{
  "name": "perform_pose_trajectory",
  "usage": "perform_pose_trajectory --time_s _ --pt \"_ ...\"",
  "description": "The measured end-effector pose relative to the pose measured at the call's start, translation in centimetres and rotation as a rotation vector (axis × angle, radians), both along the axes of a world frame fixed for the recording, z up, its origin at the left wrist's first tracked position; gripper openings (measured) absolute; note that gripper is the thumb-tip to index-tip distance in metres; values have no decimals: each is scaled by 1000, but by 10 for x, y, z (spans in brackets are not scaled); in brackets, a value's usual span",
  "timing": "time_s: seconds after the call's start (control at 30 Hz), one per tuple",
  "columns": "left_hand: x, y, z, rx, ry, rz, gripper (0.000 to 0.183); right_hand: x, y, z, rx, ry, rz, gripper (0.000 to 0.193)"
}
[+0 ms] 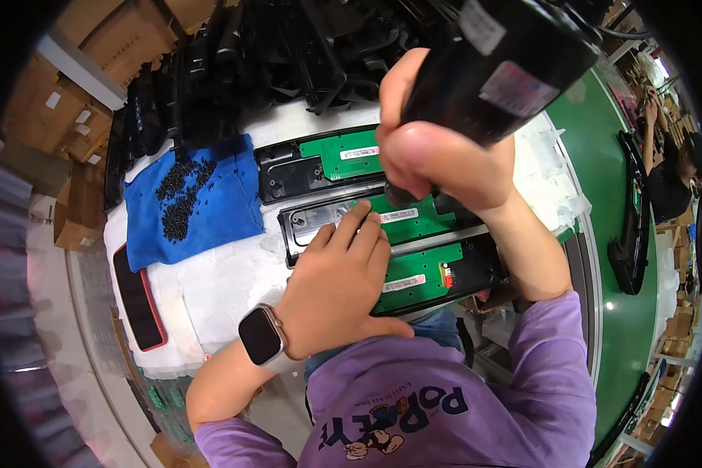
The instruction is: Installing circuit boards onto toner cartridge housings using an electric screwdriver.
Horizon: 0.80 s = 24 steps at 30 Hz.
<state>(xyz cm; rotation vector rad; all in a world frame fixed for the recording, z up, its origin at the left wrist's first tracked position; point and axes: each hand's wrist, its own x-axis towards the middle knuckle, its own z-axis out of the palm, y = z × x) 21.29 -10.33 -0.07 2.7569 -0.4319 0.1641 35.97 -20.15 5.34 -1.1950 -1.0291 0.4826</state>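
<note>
My right hand (460,160) is wrapped round a black power screwdriver (495,78), its body tilted up toward the upper right. The tool's lower end comes down over the middle black housing (295,234), which carries a green circuit board (437,228). Whether the tip touches a screw cannot be made out. My left hand (331,281) lies across the left part of that housing, fingers stretched out, index fingertip close to the tool's lower end. A second housing with a green board (331,148) lies beyond it, and a third board in its housing (456,257) sits nearer me, partly covered by my left hand.
Small black screws (183,191) are heaped on a blue cloth (238,214) at the left. A red-edged phone (142,304) lies nearer. Many black plastic housings (288,58) are piled at the back. To the right runs a green conveyor (600,156) bearing another housing (630,257); a person (671,179) is beyond.
</note>
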Motion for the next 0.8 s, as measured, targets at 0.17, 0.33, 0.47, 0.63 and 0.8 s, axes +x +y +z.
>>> perform_pose_trajectory --time_s 0.17,0.33,0.47,0.63,0.8 --pt "-5 -8 -2 39 13 47 80 30 -25 10 320 102 190 34" --pt "-1 -13 -5 1 -30 125 72 74 -62 22 521 149 598 42" --pt "1 -13 -8 -13 -49 193 74 83 -69 11 583 212 579 40" --pt "8 -10 -6 16 -68 200 75 86 -72 12 594 267 498 39" --pt "8 -8 0 42 -63 204 74 74 -72 11 572 287 236 35"
